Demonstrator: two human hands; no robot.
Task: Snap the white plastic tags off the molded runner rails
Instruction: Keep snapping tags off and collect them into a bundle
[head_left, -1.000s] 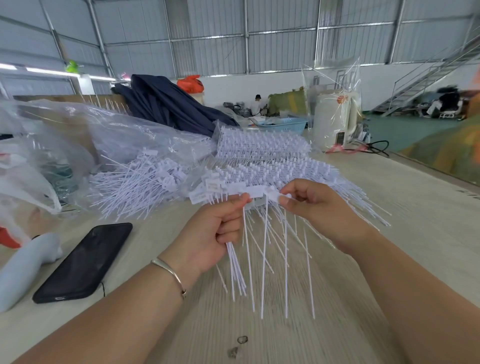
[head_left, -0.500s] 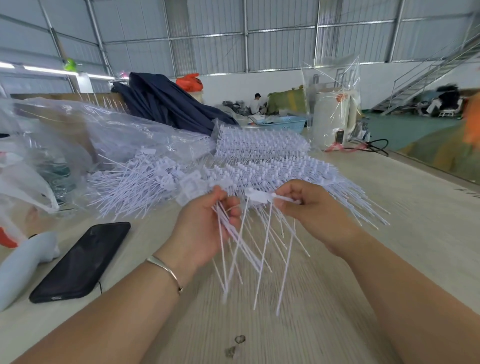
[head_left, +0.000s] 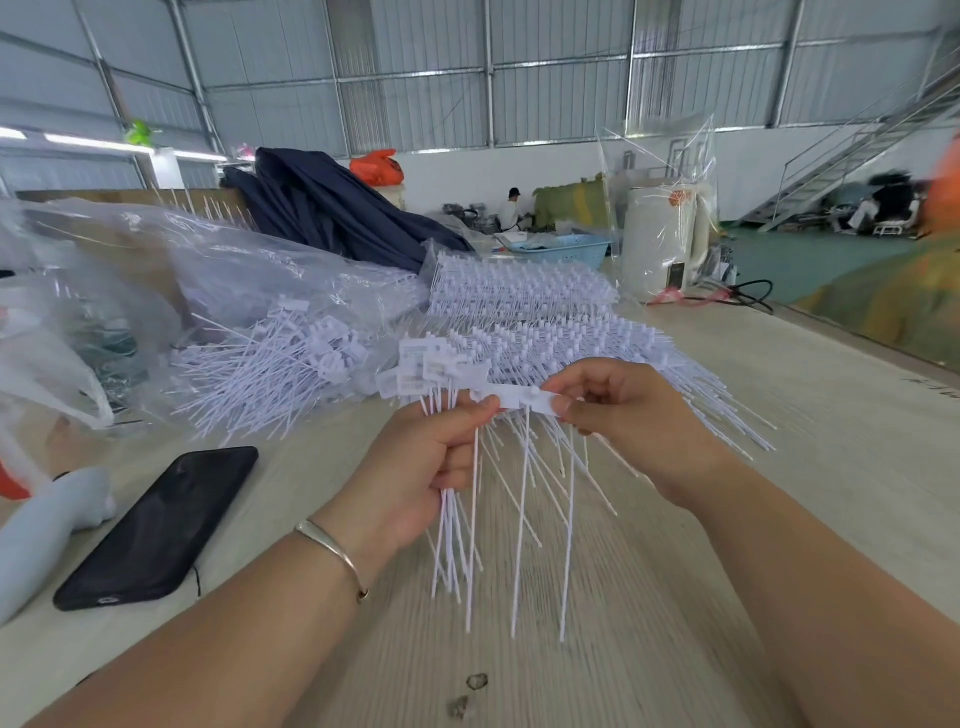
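1. The left hand (head_left: 421, 467) is clenching a bundle of detached tags (head_left: 441, 371), label heads fanning above the fist and stems hanging below. Half a second earlier this bundle was tilting and blurred; it is now hanging nearly upright.
2. The right hand (head_left: 623, 415) is pinching one end of a short runner rail (head_left: 522, 401) between thumb and fingers; the left thumb is pressing on its other end. Earlier the two hands were sitting slightly apart; they are now meeting on the rail, which is lying level, held above the table (head_left: 779, 467).
3. A few stems are hanging from the rail between the hands.
4. Stacked unprocessed rails (head_left: 524, 291) are lying just beyond the hands, at the far centre.
5. A loose tag pile (head_left: 270, 374) is spreading at the far left, partly under clear plastic bags (head_left: 130, 270).
6. A black phone (head_left: 161, 525) is lying near left, beside the left forearm.
7. Bare table surface is extending to the right, up to the table edge.
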